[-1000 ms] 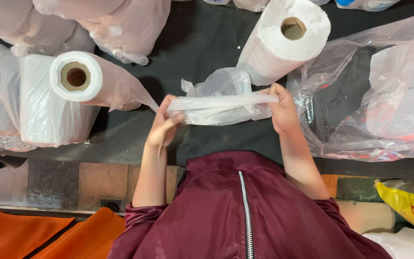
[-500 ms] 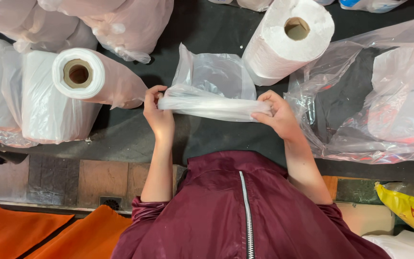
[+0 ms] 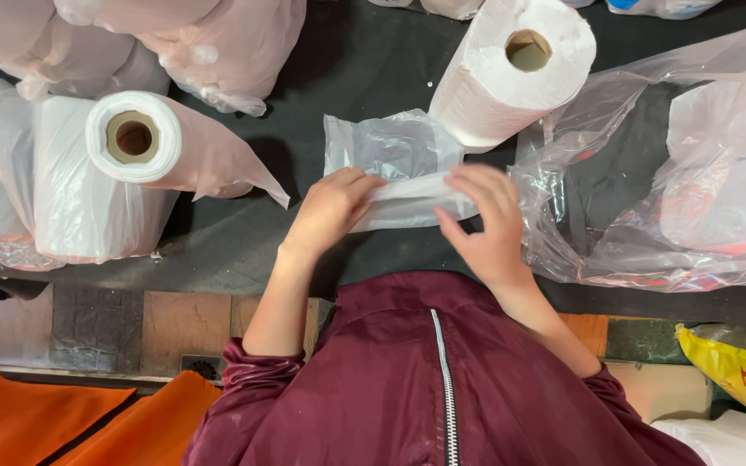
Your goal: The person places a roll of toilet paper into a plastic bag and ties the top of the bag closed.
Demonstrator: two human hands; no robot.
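A small clear plastic bag (image 3: 395,155) lies flat on the dark tabletop (image 3: 373,60), its near edge folded into a thick band. My left hand (image 3: 330,207) pinches the left part of that band. My right hand (image 3: 485,220) presses on the right end of the band, fingers spread over it. Both hands sit close together, just in front of my maroon zipped jacket (image 3: 442,380).
A white paper roll (image 3: 511,73) stands just behind the bag. A roll of plastic bags (image 3: 131,142) lies at the left among bagged rolls (image 3: 183,34). A large crumpled clear bag (image 3: 675,173) fills the right. Orange cloth (image 3: 53,423) and a yellow packet (image 3: 740,375) lie below the table edge.
The hands, which held the bag stretched wide between them, have come together and lowered it onto the table. The bag now lies flat with its edge folded.
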